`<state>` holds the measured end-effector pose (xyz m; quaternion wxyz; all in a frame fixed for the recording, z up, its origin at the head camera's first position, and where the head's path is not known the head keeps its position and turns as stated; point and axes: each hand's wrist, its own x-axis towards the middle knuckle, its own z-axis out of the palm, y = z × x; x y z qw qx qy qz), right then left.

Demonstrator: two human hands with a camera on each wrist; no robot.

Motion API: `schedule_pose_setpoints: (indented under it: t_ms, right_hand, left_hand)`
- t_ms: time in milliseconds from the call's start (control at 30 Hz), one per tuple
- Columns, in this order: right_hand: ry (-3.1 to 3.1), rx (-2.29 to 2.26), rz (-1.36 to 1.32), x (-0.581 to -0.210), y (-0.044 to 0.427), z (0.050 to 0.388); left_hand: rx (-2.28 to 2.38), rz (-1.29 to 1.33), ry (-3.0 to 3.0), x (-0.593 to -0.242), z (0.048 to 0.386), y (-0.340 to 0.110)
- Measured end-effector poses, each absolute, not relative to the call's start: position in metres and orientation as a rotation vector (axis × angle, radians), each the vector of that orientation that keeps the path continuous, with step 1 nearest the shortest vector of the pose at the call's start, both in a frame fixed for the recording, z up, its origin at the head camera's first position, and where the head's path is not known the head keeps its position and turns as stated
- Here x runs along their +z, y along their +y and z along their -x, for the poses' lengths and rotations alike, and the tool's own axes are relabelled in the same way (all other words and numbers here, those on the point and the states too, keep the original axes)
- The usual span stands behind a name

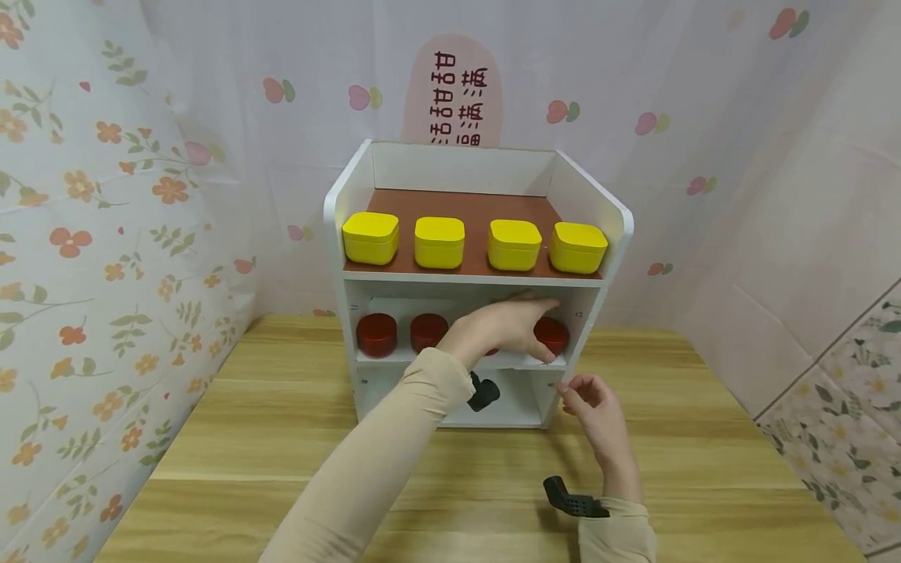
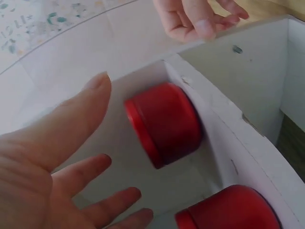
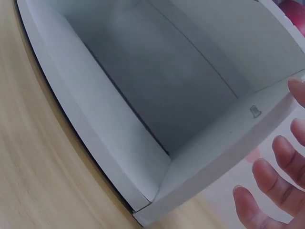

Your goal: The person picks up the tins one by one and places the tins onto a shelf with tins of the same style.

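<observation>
On the middle shelf of a small white cabinet (image 1: pixel 617 227), several round red tins stand in a row. My left hand (image 1: pixel 505 324) reaches into that shelf at the right end, its thumb and fingers spread apart near the rightmost red tin (image 1: pixel 551 336). In the left wrist view this red tin (image 2: pixel 167 123) stands apart from the fingertips (image 2: pixel 99 163), and another red tin (image 2: pixel 231 210) is close by. My right hand (image 1: pixel 594 407) is beside the cabinet's lower right side, fingers loosely bent and holding nothing. Part of the row is hidden behind the left hand.
Several yellow square tins (image 1: pixel 514 245) line the front of the brown top shelf (image 1: pixel 457 205). The bottom compartment (image 3: pixel 143 76) has white walls. The cabinet stands on a wooden table (image 1: pixel 281 438), with a patterned curtain (image 1: pixel 281 195) behind.
</observation>
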<state>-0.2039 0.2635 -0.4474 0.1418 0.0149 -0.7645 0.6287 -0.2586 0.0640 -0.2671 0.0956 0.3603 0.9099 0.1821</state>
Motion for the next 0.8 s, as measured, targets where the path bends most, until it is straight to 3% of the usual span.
schedule_pose_setpoints:
  t_ms: [433,800]
  right_hand:
    - [-2.178,1.667,0.007,-0.426,0.278,0.187]
    - [-2.49,1.397,-0.062,-0.409,0.284,0.171]
  left_hand:
    - [0.505,-1.074,2.921,-0.272,0.214,0.026]
    - [0.9,-1.074,3.048,-0.303,0.181,-0.025]
